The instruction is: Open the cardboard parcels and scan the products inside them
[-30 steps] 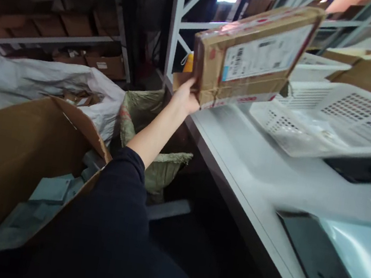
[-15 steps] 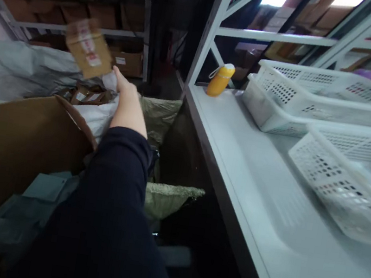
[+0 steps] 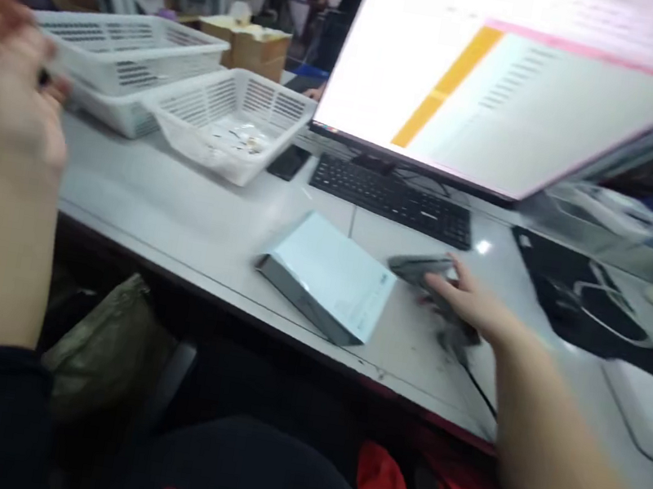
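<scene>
My left hand [image 3: 12, 75] is raised at the left edge, smeared by motion. Its fingers are loosely apart, and I see nothing held in them. My right hand [image 3: 467, 296] is wrapped round a dark grey handheld barcode scanner [image 3: 422, 268], just over the worktop; a black cable runs down from it. Left of the scanner, a pale blue flat box [image 3: 331, 274] lies at an angle near the front edge of the white worktop [image 3: 183, 213].
White perforated baskets [image 3: 223, 154] stand at the left; the nearer one holds small items. Behind the pale box are a phone [image 3: 288, 162], a black keyboard [image 3: 392, 199] and a large lit monitor [image 3: 481, 87]. A mouse [image 3: 562, 298] rests on a black mat at the right.
My view has swung right, from the sacks and shelves to the desk. The brown parcel at my outstretched hand is out of sight. My right hand now shows, gripping the scanner.
</scene>
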A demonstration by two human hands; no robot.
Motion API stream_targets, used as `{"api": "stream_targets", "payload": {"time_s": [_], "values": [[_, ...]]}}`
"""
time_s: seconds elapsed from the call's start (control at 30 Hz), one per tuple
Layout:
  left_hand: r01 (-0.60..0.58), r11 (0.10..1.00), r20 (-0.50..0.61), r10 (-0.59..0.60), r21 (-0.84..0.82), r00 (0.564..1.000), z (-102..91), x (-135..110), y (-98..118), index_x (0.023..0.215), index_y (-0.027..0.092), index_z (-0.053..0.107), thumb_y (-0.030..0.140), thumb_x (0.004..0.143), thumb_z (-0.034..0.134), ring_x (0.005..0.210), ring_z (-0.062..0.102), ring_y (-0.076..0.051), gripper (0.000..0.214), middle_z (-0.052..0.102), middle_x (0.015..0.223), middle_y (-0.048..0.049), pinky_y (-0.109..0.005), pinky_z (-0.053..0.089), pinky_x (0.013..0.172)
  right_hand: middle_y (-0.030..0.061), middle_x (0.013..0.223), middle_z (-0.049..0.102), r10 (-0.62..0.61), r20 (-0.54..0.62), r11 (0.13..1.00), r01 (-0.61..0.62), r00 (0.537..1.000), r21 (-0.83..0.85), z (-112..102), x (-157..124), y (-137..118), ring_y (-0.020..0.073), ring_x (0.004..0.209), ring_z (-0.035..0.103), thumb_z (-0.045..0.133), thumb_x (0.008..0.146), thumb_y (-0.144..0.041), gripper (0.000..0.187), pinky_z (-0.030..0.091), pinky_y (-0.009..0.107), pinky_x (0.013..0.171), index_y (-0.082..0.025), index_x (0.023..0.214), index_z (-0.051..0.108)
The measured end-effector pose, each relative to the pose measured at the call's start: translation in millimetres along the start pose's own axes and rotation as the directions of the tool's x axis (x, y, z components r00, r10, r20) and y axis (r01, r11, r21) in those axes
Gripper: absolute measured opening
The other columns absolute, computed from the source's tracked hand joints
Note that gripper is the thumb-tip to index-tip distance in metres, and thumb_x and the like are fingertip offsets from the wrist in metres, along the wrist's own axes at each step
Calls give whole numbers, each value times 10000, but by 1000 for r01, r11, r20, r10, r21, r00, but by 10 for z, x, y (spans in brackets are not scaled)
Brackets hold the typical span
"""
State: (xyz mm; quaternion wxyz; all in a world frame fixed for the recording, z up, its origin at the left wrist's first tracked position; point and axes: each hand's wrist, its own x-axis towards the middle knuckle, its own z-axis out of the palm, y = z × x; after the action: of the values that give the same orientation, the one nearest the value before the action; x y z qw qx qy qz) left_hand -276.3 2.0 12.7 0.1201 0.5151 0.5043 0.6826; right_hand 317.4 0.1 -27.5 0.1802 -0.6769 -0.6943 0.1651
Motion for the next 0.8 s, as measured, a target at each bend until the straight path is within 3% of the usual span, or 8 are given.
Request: {"api": "stream_targets", "payload": {"time_s": [0.07, 0.17, 0.23, 0.33, 0.43, 0.53, 0.63, 0.8], "values": [[10, 1000, 193, -12, 11, 981, 627, -486, -14, 1407, 388, 575, 649, 750, 807, 1529, 425, -402, 743, 569, 1553, 85, -687, 342, 1305, 347, 1516, 525, -38, -117, 998, 32, 992, -53, -62, -31, 167, 383, 1405, 567, 453, 1080, -590, 845, 437, 522, 1168, -11, 1672, 278], [164, 963, 619, -263, 214, 740, 1295, -1261, -67, 1568, 266, 472, 867, 695, 734, 1583, 329, -455, 1091, 397, 1699, -90, -679, 269, 1322, 188, 1701, 380, -254, -172, 959, 272, 952, 85, 133, -161, 152, 381, 1571, 378, 581, 1012, -574, 845, 322, 578, 1288, -194, 1706, 282], [185, 937, 720, -346, 296, 602, 1528, -1618, -113, 1623, 190, 401, 928, 739, 620, 1610, 265, -458, 1172, 306, 1727, -168, -656, 207, 1338, 122, 1747, 310, -318, -62, 921, 324, 946, 217, 386, -387, 79, 388, 1590, 346, 657, 962, -587, 922, 342, 619, 1282, -295, 1725, 229], [153, 945, 798, -327, 290, 505, 1632, -1869, -92, 1569, 214, 500, 865, 823, 606, 1549, 397, -452, 996, 480, 1628, -183, -638, 267, 1320, 96, 1810, 40, -307, 57, 904, 272, 950, 330, 788, -764, 11, 429, 1623, 243, 784, 863, -589, 1079, 370, 648, 1260, -339, 1731, 193], [82, 990, 800, -144, 119, 582, 1611, -1889, 146, 1526, 319, 555, 694, 832, 763, 1499, 479, -406, 816, 540, 1571, -119, -569, 398, 1280, 83, 1809, -70, -215, -24, 854, 200, 976, 481, 1069, -916, -17, 429, 1644, 162, 819, 819, -601, 1057, 315, 651, 1283, -335, 1694, 289], [-84, 989, 711, 144, -119, 689, 1636, -1801, 547, 1564, 417, 488, 572, 821, 841, 1542, 427, -371, 836, 440, 1647, -61, -538, 413, 1281, 120, 1757, 281, -208, -24, 658, 158, 978, 736, 1193, -842, -97, 376, 1606, 316, 775, 846, -642, 982, 345, 593, 1289, -312, 1657, 330], [-320, 926, 662, 368, -200, 653, 1770, -1731, 863, 1573, 408, 467, 511, 848, 842, 1533, 434, -386, 823, 509, 1600, -72, -609, 343, 1310, 125, 1571, 560, -336, 38, 490, 140, 941, 861, 1241, -751, -238, 340, 1438, 556, 749, 884, -595, 841, 476, 537, 1207, -277, 1585, 409], [-543, 825, 596, 516, -155, 615, 1924, -1883, 844, 1569, 332, 389, 593, 819, 855, 1598, 318, -410, 921, 508, 1574, -136, -642, 323, 1308, 113, 1522, 588, -412, 32, 589, 239, 911, 772, 1278, -824, -409, 319, 1433, 543, 732, 920, -453, 683, 454, 536, 1214, -260, 1521, 472]]}}
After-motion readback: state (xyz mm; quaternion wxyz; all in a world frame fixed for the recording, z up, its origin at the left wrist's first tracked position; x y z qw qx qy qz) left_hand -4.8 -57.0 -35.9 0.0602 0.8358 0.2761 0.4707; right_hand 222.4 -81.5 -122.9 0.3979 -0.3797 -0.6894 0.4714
